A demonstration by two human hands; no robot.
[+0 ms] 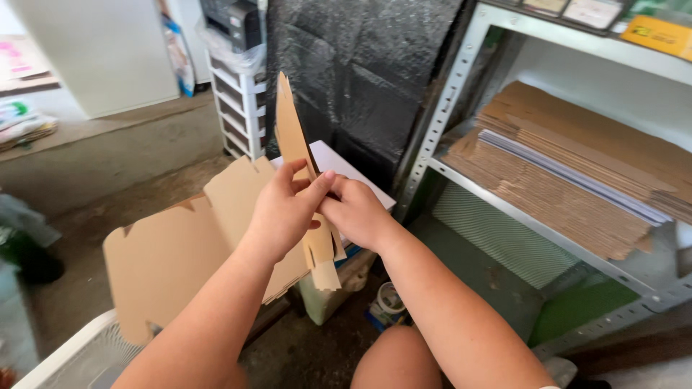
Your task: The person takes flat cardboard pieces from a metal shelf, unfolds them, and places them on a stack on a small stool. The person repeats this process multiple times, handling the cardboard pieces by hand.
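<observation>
Both hands meet in the middle of the head view around an unfolded die-cut cardboard box blank [194, 245], plain brown, which spreads out to the left and downward over the person's lap area. The left hand [283, 212] has its grip pressed together on a folded-up flap [292, 137] of that blank, thumb and fingers pinching the panel near its lower part, so the flap stands nearly upright and points up toward the dark wall behind. The right hand [358, 210] is touching the left at the fingertips and pinches the same flap from the other side, fingers curled shut on the cardboard edge; a small tab [326, 272] of the blank hangs just below the two hands. The wide flat part of the blank lies tilted, its notched corners visible at the left. Behind the flap hangs a sheet of black bubble wrap [360, 65], and just beside it stands a white plastic drawer unit [241, 108]. To the right is a grey metal shelf rack [447, 101] carrying a stack of flattened cardboard sheets [577, 173], brown with a few white ones between. A white flat board [346, 169] lies behind the hands. Low in the frame, a bare knee [396, 356] shows, with a small roll of tape [389, 299] on the concrete floor [108, 158] near it.
</observation>
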